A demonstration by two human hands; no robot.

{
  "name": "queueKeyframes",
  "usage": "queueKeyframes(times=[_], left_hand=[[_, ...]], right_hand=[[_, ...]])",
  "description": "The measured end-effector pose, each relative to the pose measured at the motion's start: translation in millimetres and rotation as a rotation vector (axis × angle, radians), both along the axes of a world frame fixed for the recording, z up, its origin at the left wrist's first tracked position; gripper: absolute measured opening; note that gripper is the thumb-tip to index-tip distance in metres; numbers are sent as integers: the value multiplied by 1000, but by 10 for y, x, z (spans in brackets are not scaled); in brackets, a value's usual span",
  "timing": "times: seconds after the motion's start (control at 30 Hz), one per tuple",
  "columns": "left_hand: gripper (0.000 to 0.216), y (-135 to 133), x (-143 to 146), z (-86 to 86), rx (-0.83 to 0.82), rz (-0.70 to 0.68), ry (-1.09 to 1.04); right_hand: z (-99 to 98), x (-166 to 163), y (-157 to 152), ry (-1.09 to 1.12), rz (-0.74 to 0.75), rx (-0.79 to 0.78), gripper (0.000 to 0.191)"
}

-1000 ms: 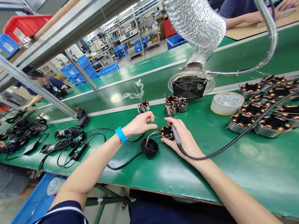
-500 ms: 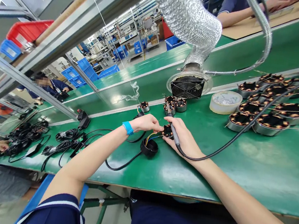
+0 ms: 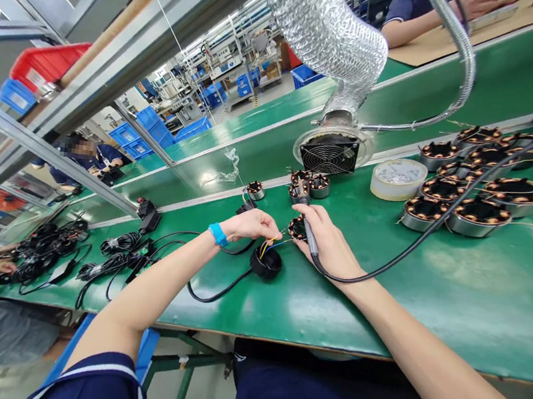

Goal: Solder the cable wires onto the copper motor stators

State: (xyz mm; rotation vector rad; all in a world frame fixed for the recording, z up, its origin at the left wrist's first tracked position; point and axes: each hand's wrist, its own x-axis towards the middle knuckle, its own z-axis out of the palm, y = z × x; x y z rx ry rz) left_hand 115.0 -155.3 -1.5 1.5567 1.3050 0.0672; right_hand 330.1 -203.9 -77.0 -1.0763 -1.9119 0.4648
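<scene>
The right hand (image 3: 331,247) grips a soldering iron (image 3: 309,231), tip at a small stator (image 3: 298,228) on the green bench (image 3: 454,303), near the fan (image 3: 329,153). The left hand (image 3: 250,225) pinches coloured wires (image 3: 270,244) (yellow, blue) just left of it, above a black cap (image 3: 266,261).

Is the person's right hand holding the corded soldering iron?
Yes: the right hand grips the soldering iron, its black cord trailing right across the green table.
</scene>
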Motion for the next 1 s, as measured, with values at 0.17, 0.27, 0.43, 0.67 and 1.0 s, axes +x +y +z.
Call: queueKeyframes(times=[0.17,0.27,0.43,0.67,1.0], left_hand=[[57,-34,-36,45,-35,27,-34],[68,-26,72,52,-22,-3,-43],[63,-7,289,-8,-23,68,43],[57,-69,162,22,-183,59,-29],[58,-142,28,39,-112,140,-59]], right_hand=[[-1,-16,6,-1,4,-1,66],[-21,-14,13,-13,8,19,66],[-21,2,11,-27,12,22,65],[5,-7,18,-28,36,-9,66],[-9,-20,-2,-3,43,12,64]])
